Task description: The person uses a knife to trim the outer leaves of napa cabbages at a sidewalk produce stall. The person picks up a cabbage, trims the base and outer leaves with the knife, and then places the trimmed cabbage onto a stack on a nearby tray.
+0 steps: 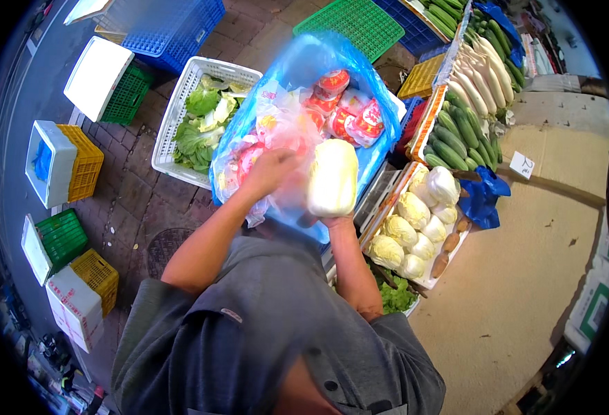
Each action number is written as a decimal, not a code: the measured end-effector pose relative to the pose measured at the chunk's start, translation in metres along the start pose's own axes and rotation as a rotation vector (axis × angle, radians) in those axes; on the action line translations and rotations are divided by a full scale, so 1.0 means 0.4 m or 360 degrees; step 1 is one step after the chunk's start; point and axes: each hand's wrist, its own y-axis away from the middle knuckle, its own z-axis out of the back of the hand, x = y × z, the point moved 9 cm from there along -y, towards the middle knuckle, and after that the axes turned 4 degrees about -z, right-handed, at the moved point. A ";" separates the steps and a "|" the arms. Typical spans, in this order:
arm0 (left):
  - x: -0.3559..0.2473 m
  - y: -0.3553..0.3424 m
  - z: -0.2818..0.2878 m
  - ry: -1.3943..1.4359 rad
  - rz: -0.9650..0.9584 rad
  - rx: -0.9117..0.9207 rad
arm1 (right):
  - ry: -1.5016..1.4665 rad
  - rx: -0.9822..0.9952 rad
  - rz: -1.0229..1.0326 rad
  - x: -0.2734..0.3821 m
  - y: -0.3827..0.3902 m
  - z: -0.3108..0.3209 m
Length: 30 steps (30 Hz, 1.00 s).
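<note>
My right hand [337, 220] holds a pale napa cabbage [333, 178] from below, its fingers mostly hidden under the base. To the left of the cabbage, my left hand [271, 171] has its fingers closed on a thin, see-through plastic bag [294, 149], slightly smeared by motion. Both hands are over a large blue plastic bag [342, 50] that lies wide open. Inside it are several cabbages wrapped in clear film with red print [365, 124], and loose printed plastic is crumpled at its left side.
Left of the blue bag stands a white crate [168, 147] of leafy greens. On the right are trays of napa cabbages [402, 230], cucumbers [449, 144] and white radishes [481, 76], beside a cardboard-covered surface [498, 290]. Crates and foam boxes [41, 162] line the far left.
</note>
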 end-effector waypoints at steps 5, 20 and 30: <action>0.044 -0.050 -0.147 0.1325 0.0484 0.0145 | -0.1261 -0.0123 -0.0800 0.007 -0.008 -0.146; 0.180 -0.069 -0.182 0.2105 0.0713 0.0480 | 0.0490 -0.0529 -0.0712 0.108 -0.014 0.007; -0.021 -0.012 -0.013 0.1450 0.0209 -0.0143 | -0.0421 -0.0177 -0.0278 0.162 -0.021 -0.095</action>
